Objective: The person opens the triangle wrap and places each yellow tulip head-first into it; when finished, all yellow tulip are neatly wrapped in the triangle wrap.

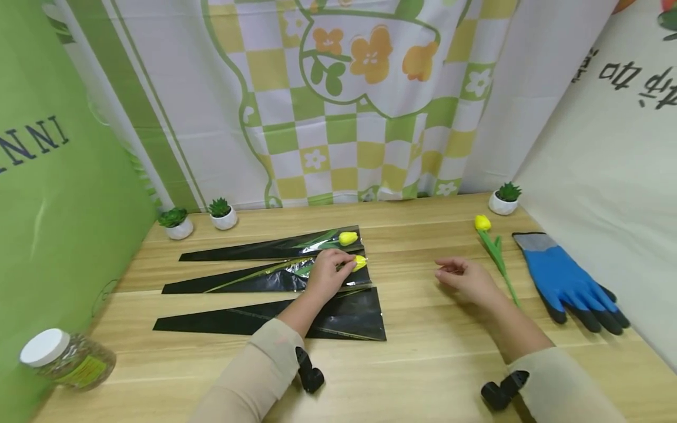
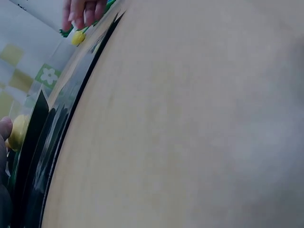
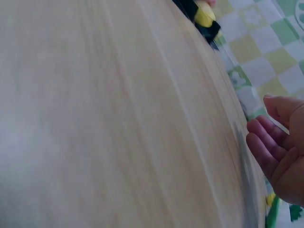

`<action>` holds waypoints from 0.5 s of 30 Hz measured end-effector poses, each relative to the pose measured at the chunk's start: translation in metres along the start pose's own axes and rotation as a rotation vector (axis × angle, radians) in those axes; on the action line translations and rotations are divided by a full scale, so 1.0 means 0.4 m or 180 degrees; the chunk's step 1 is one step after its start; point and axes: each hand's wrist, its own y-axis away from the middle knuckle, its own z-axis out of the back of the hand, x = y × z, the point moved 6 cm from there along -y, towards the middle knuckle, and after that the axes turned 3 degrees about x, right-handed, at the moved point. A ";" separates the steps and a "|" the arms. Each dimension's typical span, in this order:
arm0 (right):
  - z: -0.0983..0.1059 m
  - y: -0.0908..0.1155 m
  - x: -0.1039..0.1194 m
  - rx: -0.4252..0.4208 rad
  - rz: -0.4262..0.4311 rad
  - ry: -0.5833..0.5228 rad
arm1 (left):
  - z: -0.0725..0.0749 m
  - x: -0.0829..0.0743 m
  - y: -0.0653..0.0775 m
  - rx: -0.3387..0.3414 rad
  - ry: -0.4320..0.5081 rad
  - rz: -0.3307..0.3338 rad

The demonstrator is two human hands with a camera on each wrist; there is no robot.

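Observation:
My left hand (image 1: 329, 275) is over the middle black wrapping sleeve (image 1: 233, 282), its thumb and fingers pinching the head of a yellow tulip (image 1: 360, 262) at the wide end. In the left wrist view the fingertip meets the yellow bloom (image 2: 18, 133). A second yellow tulip (image 1: 348, 238) lies inside the far black sleeve (image 1: 238, 252). The near sleeve (image 1: 349, 314) lies flat, partly under my left forearm. Out to the right, my right hand (image 1: 468, 281) hovers over the table with loosely bent fingers and holds nothing. Beyond it lies a loose yellow tulip (image 1: 494, 251) with a green stem.
Blue and black work gloves (image 1: 566, 276) lie at the right edge. Small potted succulents (image 1: 223, 214) stand along the back, another pot (image 1: 503, 202) at the back right. A white-lidded jar (image 1: 74, 361) lies tilted at the front left. Printed cloth (image 1: 359, 153) hangs behind.

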 end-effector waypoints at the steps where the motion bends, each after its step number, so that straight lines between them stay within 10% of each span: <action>1: 0.016 0.007 -0.008 -0.0031 0.0011 0.0147 | 0.001 0.001 -0.003 0.0000 -0.0004 -0.0006; 15: 0.195 0.113 -0.130 -0.0326 -0.0290 0.0873 | 0.002 0.016 -0.029 0.0027 -0.0006 0.0113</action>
